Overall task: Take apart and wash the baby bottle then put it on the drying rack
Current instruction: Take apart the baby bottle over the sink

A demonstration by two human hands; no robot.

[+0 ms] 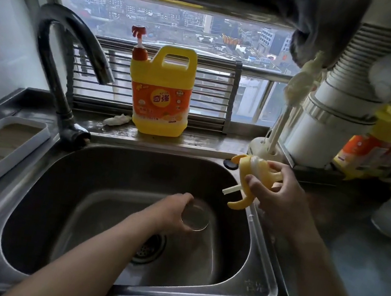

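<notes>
Gripping the clear bottle [196, 215], the left hand [170, 211] should raise it under the faucet [79, 34] up-left. The right hand [281, 199] clasps the yellow cap [249, 173]; free its straw [230, 190].

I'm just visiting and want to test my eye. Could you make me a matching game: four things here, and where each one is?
1 clear bottle
2 yellow handled lid
3 detergent jug
4 white tray

A on the ledge behind the sink
B in the right hand
C left of the sink
D in the left hand, over the sink

Pairs: 1-D, 2-B, 3-A, 4-C
</notes>
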